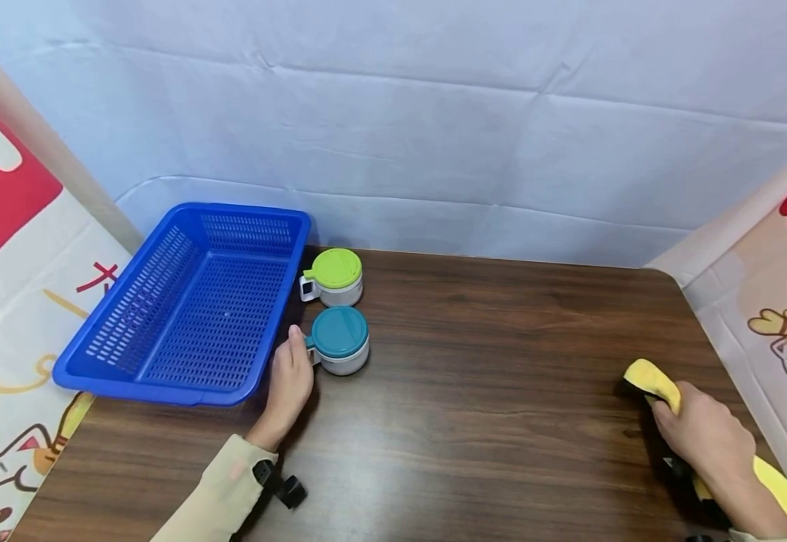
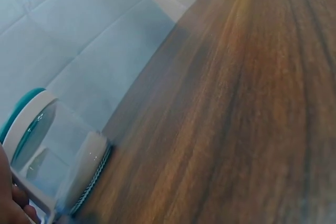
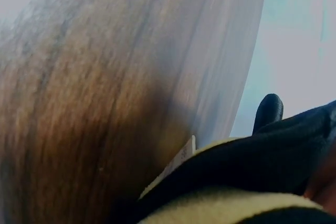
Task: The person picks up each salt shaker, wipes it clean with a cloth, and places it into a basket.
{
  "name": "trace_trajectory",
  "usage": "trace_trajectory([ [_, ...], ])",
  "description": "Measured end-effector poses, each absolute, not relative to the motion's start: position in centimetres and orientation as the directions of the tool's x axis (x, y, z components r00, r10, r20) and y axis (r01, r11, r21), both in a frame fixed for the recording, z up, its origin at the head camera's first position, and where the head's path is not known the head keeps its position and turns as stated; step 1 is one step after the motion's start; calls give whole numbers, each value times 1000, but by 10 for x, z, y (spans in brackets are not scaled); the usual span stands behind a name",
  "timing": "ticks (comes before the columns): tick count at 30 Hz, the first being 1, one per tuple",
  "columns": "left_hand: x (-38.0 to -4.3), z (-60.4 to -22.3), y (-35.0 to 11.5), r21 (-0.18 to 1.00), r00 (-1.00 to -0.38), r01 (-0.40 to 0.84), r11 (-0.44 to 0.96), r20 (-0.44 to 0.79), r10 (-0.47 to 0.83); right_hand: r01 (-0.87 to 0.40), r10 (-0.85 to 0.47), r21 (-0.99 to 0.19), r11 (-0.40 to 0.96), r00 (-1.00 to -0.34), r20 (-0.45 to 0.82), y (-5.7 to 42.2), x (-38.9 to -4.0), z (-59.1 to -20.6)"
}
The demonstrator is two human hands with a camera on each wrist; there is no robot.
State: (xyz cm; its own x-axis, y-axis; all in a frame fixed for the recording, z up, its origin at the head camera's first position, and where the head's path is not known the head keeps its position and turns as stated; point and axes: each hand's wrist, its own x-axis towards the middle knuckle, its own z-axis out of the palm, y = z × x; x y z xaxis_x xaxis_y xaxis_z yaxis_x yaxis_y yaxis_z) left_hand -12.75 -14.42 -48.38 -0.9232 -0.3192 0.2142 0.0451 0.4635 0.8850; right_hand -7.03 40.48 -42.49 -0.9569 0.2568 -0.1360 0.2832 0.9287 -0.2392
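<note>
My left hand (image 1: pixel 290 384) grips the handle of a seasoning jar with a teal lid (image 1: pixel 340 332), beside the blue basket. The left wrist view shows this jar's clear body (image 2: pixel 60 148) and white base on the table, with fingers (image 2: pixel 13 203) curled at its handle. Just behind it stands a similar jar with a lime-green lid (image 1: pixel 336 269), its handle toward the basket. Over at the right, my right hand (image 1: pixel 708 436) holds a soft yellow-and-black article (image 1: pixel 657 382) low over the table. Up close it shows black fabric (image 3: pixel 247 163), fuzzy yellow edges and a small tag; its kind I cannot tell.
A blue perforated basket (image 1: pixel 268 394) sits at the table's left, its right rim close to both jars. White sheeting (image 1: pixel 434 150) hangs behind the brown wooden table (image 1: pixel 475 421). Printed cloths with cartoon figures flank it left and right.
</note>
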Motion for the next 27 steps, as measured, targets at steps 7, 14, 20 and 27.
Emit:
trace_trajectory([
  [7,-129,-484,-139,900,-900,64,432,239,-364,288,257,-245,926,-955,-149,405,-70,-424],
  [14,-132,-484,-135,915,-897,66,399,230,-379,286,255,-248,925,-955,-151,406,-70,-423],
  [20,-134,-487,-135,923,-896,51,382,212,-391,282,251,-252,926,-957,-147,405,-70,-423],
  [27,-135,-487,-133,932,-890,49,359,203,-407,280,251,-274,920,-958,-137,401,-70,-422],
])
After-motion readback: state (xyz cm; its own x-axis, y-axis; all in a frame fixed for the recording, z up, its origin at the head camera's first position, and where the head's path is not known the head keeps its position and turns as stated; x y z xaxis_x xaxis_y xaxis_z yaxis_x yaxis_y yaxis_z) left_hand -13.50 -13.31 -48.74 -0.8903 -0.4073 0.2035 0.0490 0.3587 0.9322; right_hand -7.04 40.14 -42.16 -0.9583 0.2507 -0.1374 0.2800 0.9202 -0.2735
